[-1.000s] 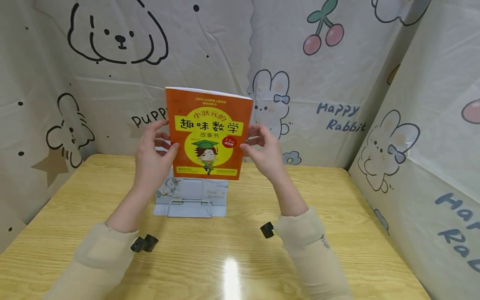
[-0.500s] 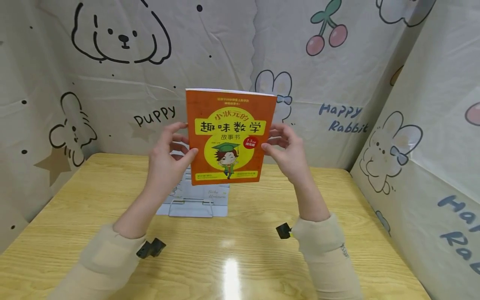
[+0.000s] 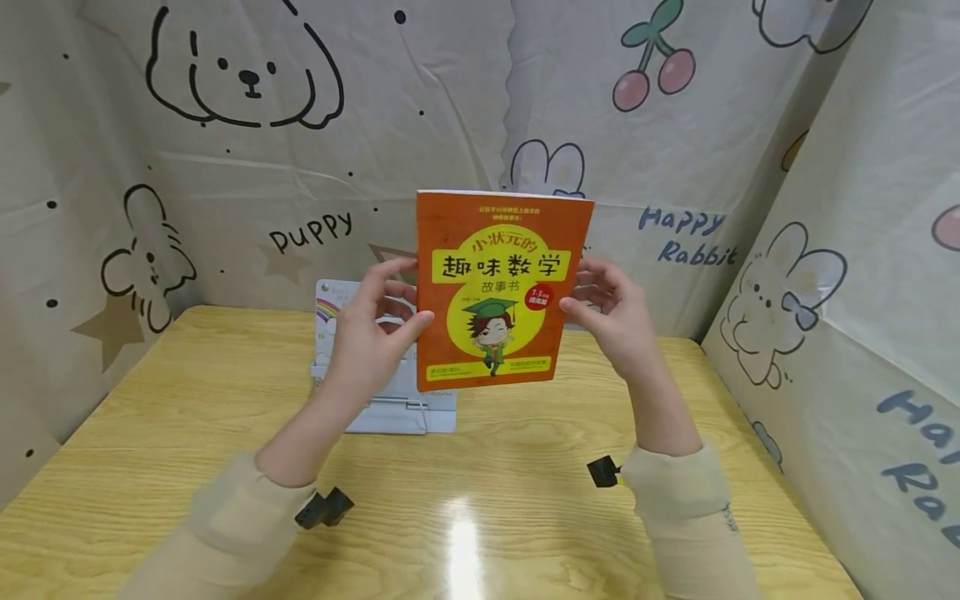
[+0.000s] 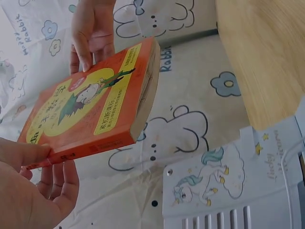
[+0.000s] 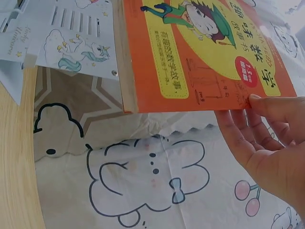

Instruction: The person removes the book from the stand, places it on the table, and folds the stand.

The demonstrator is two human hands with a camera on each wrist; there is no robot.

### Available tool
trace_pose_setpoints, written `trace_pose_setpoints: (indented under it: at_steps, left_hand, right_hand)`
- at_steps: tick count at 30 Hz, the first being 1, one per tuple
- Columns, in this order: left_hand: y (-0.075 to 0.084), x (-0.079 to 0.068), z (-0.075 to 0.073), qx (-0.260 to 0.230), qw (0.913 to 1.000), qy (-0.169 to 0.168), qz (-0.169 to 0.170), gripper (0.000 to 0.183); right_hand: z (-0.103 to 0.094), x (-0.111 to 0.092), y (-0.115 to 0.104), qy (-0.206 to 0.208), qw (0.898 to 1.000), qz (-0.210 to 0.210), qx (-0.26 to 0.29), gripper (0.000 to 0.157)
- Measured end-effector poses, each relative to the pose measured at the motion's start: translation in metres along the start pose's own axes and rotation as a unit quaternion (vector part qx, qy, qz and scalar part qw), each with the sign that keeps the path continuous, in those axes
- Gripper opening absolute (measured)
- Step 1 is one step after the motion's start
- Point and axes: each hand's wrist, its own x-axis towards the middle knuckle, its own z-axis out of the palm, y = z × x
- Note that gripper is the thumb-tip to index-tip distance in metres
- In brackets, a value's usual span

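An orange book [image 3: 491, 287] with a yellow circle and a cartoon child in a green cap is held upright above the table, its cover facing me. My left hand [image 3: 378, 333] pinches its left edge, thumb on the cover and fingers behind. On the opposite edge my right hand [image 3: 618, 321] pinches it the same way. In the left wrist view the spine lies in the left hand [image 4: 38, 186], and page edges show at the bottom. The right wrist view has the right thumb pressing the cover's margin. Behind the book, partly hidden, stands a white book stand [image 3: 397, 414] with unicorn pictures.
The wooden table [image 3: 525, 500] runs back to a printed cloth wall [image 3: 450, 100] with puppies, rabbits and cherries. A second cloth side wall [image 3: 862, 292] borders the table on the right. Small black cameras sit at both cuffs.
Both hands have carried the book to the right and slightly down, away from in front of the stand. More of the stand's left side now shows. Both grips stay the same.
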Motion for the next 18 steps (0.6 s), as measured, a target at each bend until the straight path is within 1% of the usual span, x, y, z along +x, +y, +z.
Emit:
trace_pose_setpoints:
  at_steps: [5, 9, 14, 18]
  left_hand:
    - [0.001, -0.002, 0.010, -0.034, 0.9991, -0.018, -0.018, 0.053]
    - [0.001, -0.004, 0.019, -0.063, 0.9972, -0.029, -0.029, 0.052]
    - [-0.003, -0.006, 0.030, -0.075, 0.9952, -0.043, -0.045, 0.053]
    - [-0.007, -0.008, 0.039, -0.087, 0.9925, -0.055, -0.065, 0.053]
  right_hand:
    - [-0.012, -0.005, 0.006, -0.014, 1.000, 0.006, 0.013, 0.045]
    - [-0.019, -0.010, 0.010, -0.019, 0.999, 0.025, 0.021, 0.044]
    - [-0.028, -0.017, 0.017, -0.022, 0.998, 0.051, 0.022, 0.044]
    - [-0.034, -0.023, 0.025, -0.029, 0.997, 0.066, 0.026, 0.046]
